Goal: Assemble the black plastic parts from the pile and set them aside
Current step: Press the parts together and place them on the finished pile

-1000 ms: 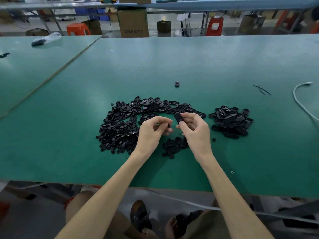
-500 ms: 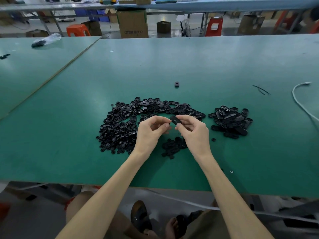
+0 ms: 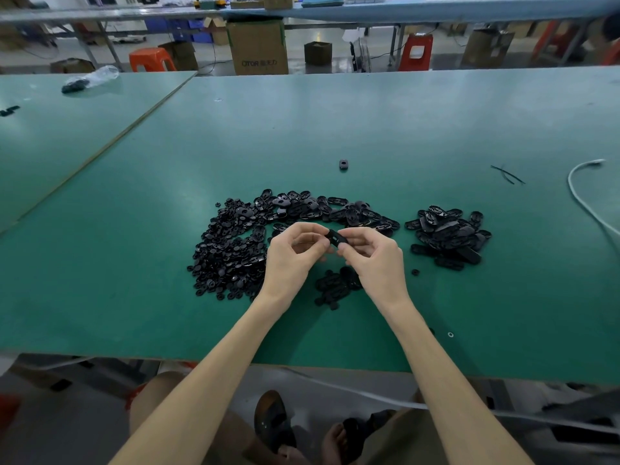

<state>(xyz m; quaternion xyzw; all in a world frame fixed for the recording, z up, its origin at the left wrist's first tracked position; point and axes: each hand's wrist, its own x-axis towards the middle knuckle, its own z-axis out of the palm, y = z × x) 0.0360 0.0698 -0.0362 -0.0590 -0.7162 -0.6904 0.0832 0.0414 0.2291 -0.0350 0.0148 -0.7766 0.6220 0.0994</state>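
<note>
Head view: the green table fills most of what I can see. On it the big pile of loose black pieces sprawls left of centre and round behind the hands. A smaller heap lies well apart on the right, which I take to be the finished ones. A little cluster sits near the table's front edge, partly under the wrists.

Both hands are raised just above the table between pile and heap. My left hand has its fingers curled, thumb and forefinger pinching at the left end of the black part. My right hand is curled too and pinches the part's other end. Whether a second, smaller piece sits between the left fingertips I cannot tell.

I judge this to be the joining step, with one part being pressed together in the air. Next it needs a firm squeeze until it seats, then a carry to the right-hand heap and a reach to the pile for fresh pieces.
</note>
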